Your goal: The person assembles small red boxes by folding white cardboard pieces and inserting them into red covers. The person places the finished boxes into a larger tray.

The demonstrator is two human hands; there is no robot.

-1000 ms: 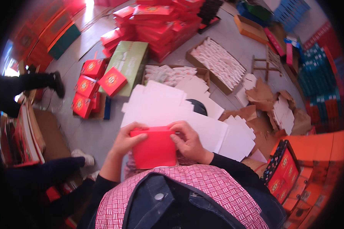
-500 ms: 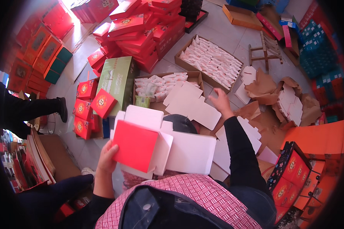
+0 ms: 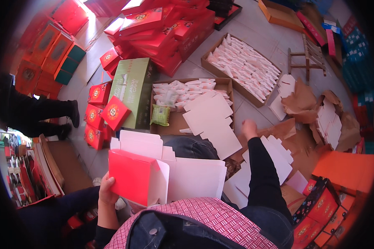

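Observation:
A partly folded carton (image 3: 129, 176), red outside and white inside, rests at my lap with its white flaps and panel spread up and to the right. Gripping its left edge is my left hand (image 3: 107, 191), its thumb on the red face. My right hand (image 3: 249, 129) is stretched out over the floor with its fingers curled in; whatever they hold, if anything, is hidden. It is close to a flat white carton blank (image 3: 214, 120) that lies partly across a shallow cardboard tray (image 3: 164, 129). Inside that tray are small white packets (image 3: 199, 87) and a green packet (image 3: 160, 115).
Another tray (image 3: 232, 90), full of white packets, lies farther off. Left of it are a green box (image 3: 133, 93) and small red boxes (image 3: 116, 112). More blanks (image 3: 270, 157) and brown paper (image 3: 301, 101) lie right; a wooden stool (image 3: 306, 60) stands beyond. Someone's leg (image 3: 50, 112) is left.
My left hand has brought the red carton lower and left, tilting it so its side shows. The right hand has moved down, and its spread fingers have curled in. The whole view has shifted slightly.

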